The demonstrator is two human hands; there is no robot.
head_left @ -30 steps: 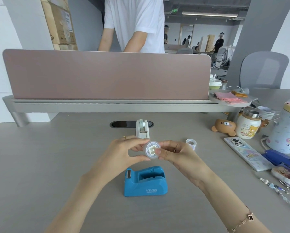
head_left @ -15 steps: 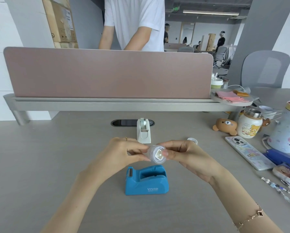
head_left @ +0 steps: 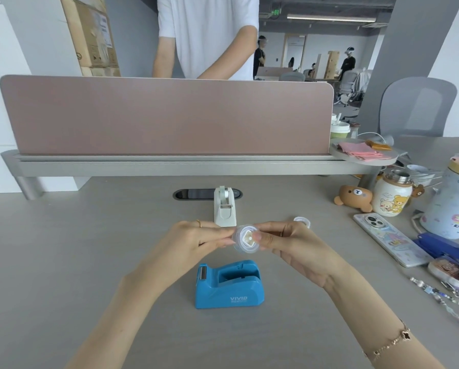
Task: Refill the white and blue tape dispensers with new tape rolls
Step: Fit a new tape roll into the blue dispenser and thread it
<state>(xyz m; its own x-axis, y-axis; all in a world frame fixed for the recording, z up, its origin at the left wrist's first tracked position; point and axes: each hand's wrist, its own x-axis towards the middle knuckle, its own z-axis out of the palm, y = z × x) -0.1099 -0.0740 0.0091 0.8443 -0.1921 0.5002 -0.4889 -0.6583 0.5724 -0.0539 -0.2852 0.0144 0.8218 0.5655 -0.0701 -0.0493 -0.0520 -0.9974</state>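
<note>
Clear tape roll [head_left: 246, 238] pinched between both hands, left hand [head_left: 196, 242] and right hand [head_left: 293, 245] fingers closed on it. Blue dispenser [head_left: 229, 284] sits empty right below.

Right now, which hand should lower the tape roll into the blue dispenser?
Probably right. The right hand pinches the tape roll across its face, above the blue dispenser and its open slot; the left hand only touches the edge.

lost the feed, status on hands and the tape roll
Both hands, left and right, pinch the tape roll above the blue dispenser. Its cradle empty. Nothing in the way.
</note>
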